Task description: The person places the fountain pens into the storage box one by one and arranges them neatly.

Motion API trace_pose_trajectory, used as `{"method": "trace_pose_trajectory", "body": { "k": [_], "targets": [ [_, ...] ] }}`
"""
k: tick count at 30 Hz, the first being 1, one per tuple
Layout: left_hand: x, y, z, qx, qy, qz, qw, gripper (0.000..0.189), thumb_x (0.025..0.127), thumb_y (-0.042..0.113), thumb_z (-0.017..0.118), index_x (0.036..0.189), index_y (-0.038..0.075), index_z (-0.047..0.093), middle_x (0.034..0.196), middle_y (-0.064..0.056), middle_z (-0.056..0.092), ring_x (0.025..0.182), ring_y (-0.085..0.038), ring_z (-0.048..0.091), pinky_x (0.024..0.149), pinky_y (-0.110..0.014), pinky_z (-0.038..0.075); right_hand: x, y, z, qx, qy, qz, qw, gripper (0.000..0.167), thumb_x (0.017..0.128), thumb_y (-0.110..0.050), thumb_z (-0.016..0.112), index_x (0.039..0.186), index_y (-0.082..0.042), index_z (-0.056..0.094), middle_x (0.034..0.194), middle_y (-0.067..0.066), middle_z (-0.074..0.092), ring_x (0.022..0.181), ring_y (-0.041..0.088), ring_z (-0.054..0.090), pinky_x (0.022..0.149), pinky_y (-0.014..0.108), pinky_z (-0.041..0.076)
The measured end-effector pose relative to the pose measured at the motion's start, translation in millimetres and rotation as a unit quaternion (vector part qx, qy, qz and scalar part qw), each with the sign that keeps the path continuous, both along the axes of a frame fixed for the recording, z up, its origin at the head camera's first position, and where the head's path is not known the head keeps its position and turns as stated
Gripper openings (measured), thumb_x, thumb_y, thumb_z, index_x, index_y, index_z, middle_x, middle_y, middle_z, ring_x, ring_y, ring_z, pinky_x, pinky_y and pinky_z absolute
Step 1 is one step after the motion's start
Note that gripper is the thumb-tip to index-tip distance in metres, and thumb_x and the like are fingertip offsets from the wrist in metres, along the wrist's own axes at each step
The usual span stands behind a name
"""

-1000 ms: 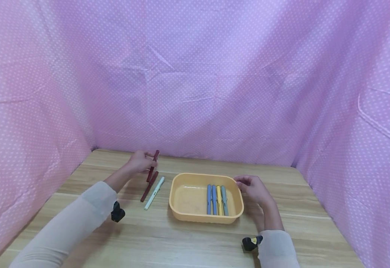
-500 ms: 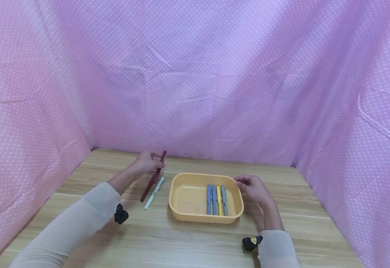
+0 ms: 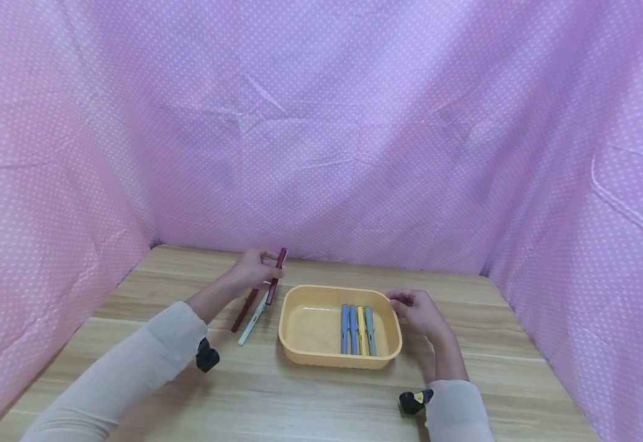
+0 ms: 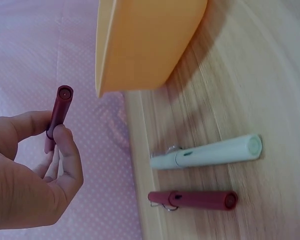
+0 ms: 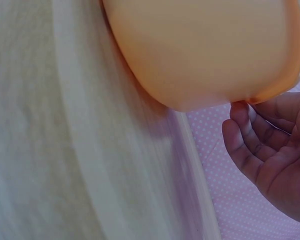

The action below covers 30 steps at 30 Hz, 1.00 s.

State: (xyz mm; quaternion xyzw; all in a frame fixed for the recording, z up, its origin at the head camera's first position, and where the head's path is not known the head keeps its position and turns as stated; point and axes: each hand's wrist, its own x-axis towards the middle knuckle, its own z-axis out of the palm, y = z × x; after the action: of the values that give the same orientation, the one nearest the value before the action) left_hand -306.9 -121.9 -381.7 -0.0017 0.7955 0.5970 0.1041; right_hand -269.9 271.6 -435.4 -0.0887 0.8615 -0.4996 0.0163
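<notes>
My left hand [image 3: 252,271] pinches a dark red pen [image 4: 60,110] between thumb and fingers, tilted and raised, left of the yellow box [image 3: 321,361]. Under that hand, a second dark red pen [image 4: 202,199] and a pale mint pen [image 4: 217,152] lie side by side on the table, both with wire clips. Inside the box, at its right side, stand in a row two blue pens [image 3: 349,331], a yellow pen [image 3: 361,331] and a grey-green pen [image 3: 370,331]. My right hand [image 3: 417,312] touches the box's right rear corner with loosely bent fingertips.
The wooden table [image 3: 299,405] carries everything. Pink dotted cloth [image 3: 321,153] hangs at the back and both sides, close to the table's far edge. A black wrist camera [image 3: 207,356] sits at the left cuff, another black camera [image 3: 414,402] at the right.
My left hand has carried the dark red pen to the right, over the mint pen's end and nearer the box. The right hand and the box have stayed put.
</notes>
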Motion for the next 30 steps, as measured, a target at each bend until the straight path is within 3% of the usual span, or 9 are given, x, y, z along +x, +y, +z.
{"method": "trace_pose_trajectory", "body": {
  "k": [4, 15, 22, 30],
  "targets": [
    [2.9, 5.1, 3.0, 0.005, 0.000, -0.002, 1.0000, 0.055, 0.090, -0.001, 0.074, 0.138, -0.006, 0.048, 0.124, -0.025, 0.061, 0.111, -0.042, 0.065, 0.085, -0.043, 0.064, -0.3, 0.0, 0.3, -0.005, 0.004, 0.006, 1.0000, 0.022, 0.102, 0.000, 0.057, 0.119, 0.010, 0.067, 0.109, 0.020, 0.072, 0.095, 0.027, 0.070, 0.080, 0.030, 0.062],
    [8.5, 22.2, 2.7, -0.009, 0.003, -0.017, 0.9998, 0.052, 0.089, 0.002, 0.076, 0.135, -0.003, 0.052, 0.122, -0.022, 0.063, 0.093, -0.028, 0.070, 0.079, -0.039, 0.065, 0.7, 0.1, 0.8, -0.011, 0.000, 0.009, 0.9999, 0.022, 0.102, 0.000, 0.058, 0.119, 0.010, 0.067, 0.110, 0.022, 0.072, 0.096, 0.028, 0.070, 0.079, 0.031, 0.063],
    [14.4, 33.6, 0.1, 0.011, 0.001, -0.035, 0.9993, 0.053, 0.087, 0.000, 0.077, 0.133, -0.003, 0.052, 0.116, -0.020, 0.065, 0.100, -0.039, 0.069, 0.078, -0.039, 0.066, 2.1, 0.1, 1.6, -0.010, 0.000, 0.010, 0.9999, 0.022, 0.102, 0.000, 0.058, 0.120, 0.010, 0.067, 0.111, 0.022, 0.072, 0.096, 0.027, 0.070, 0.080, 0.030, 0.063],
    [21.6, 46.0, -1.6, 0.019, -0.002, -0.048, 0.9986, 0.054, 0.086, 0.000, 0.078, 0.133, -0.003, 0.051, 0.114, -0.020, 0.065, 0.100, -0.039, 0.069, 0.077, -0.038, 0.066, 2.4, 0.8, 2.1, -0.012, -0.002, 0.012, 0.9999, 0.023, 0.103, -0.001, 0.057, 0.120, 0.010, 0.067, 0.111, 0.022, 0.071, 0.095, 0.028, 0.070, 0.080, 0.031, 0.063]
  ]
}}
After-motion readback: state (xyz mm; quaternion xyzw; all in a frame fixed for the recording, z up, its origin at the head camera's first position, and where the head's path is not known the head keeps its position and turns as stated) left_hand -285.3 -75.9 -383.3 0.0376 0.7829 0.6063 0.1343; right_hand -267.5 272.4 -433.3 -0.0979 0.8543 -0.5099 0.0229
